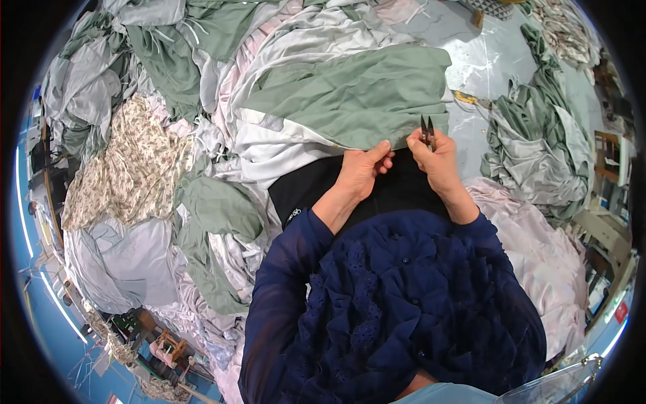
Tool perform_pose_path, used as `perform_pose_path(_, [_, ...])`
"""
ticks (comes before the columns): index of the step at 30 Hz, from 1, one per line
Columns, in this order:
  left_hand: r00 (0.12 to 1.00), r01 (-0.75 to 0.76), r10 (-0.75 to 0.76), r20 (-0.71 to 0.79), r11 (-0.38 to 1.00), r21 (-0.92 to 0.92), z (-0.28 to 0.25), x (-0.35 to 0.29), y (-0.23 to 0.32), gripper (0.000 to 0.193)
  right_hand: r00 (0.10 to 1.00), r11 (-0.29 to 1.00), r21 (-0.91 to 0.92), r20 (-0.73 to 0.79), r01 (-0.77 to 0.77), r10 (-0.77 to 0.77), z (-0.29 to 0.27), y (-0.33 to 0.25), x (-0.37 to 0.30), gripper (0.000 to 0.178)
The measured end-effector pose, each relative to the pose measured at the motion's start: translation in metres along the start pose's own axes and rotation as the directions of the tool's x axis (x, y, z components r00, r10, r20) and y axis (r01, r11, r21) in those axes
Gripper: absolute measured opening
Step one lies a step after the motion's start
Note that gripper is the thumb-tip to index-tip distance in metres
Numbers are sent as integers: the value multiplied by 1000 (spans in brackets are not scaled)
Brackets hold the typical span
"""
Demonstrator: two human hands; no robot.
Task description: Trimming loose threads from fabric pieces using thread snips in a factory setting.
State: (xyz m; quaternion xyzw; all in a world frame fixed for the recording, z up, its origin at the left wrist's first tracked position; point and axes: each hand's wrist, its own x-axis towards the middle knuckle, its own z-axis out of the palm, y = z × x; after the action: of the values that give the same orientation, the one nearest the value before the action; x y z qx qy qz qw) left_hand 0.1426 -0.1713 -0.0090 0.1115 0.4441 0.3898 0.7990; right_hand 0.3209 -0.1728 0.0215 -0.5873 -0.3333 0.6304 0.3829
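Observation:
My left hand (362, 170) pinches the near edge of a sage-green garment (356, 94) that lies spread over a heap of cloth. My right hand (434, 158) grips small dark thread snips (427, 130), blades pointing up at the same green hem, just right of the left hand. Both hands rest above a black cloth (316, 188) on my lap. My dark blue sleeves and ruffled top fill the lower middle.
Piles of grey, white, pink and green garments surround me. A floral cloth (128, 161) lies to the left. Another grey-green heap (538, 148) sits at right on a pale floor (484, 60). Pale pink fabric (538, 256) lies by my right side.

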Motion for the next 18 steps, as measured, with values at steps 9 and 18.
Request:
perform_pose_path(9, [998, 33, -33, 49, 999, -4, 6, -8, 8, 13, 881, 734, -536, 37, 417, -472, 16, -1, -36, 22])
perform_pose_path(18, [998, 43, -40, 54, 997, -69, 6, -8, 5, 8, 859, 687, -599, 1, 411, -513, 17, 6, -45, 22])
